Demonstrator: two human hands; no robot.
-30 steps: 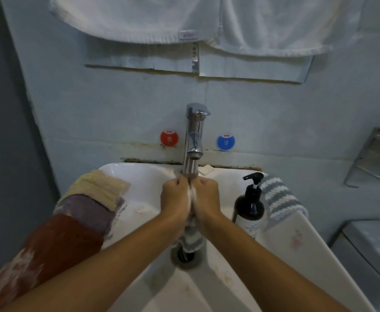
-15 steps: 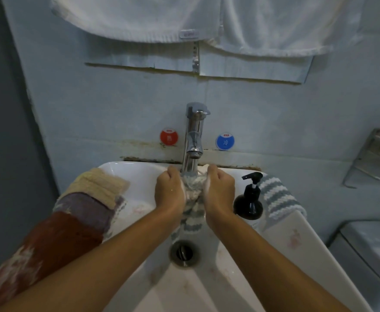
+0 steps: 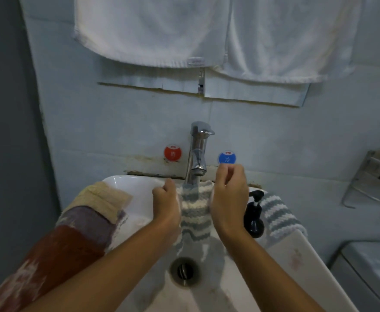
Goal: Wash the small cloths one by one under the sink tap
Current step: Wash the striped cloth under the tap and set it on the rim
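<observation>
Currently the striped cloth (image 3: 195, 208) hangs between both hands, stretched flat under the tap (image 3: 197, 152), above the sink (image 3: 137, 188) bowl. Left hand (image 3: 165, 203) pinches the cloth's left edge with curled fingers; right hand (image 3: 229, 194) grips the right edge, thumb and forefinger pinched up top, slightly higher than the left. Cloth's long axis runs down and toward the person from the grip line, loose end trailing toward the drain (image 3: 184, 271) below. Water stream looks to land on the cloth's top edge, midway between the two grips. Both hands about equally near the spout; right one sits a bit further back, close to the blue sticker (image 3: 227, 157).

Judgement: next move likely rubs or re-spreads the cloth, so the thing to hold is top edge centred under the stream.

Other cloths wait left of the left hand: beige cloth (image 3: 108, 197), purple cloth (image 3: 87, 224), rust-red cloth (image 3: 49, 262) draped on the rim. Second striped cloth (image 3: 279, 215) lies right of the right hand, behind the black pump bottle (image 3: 254, 217).

Writing: red sticker (image 3: 172, 153) and blue sticker both seem to read "OYO" on top, with one character each below, too small to be sure. White towels (image 3: 153, 30) above carry a small label, unreadable.
</observation>
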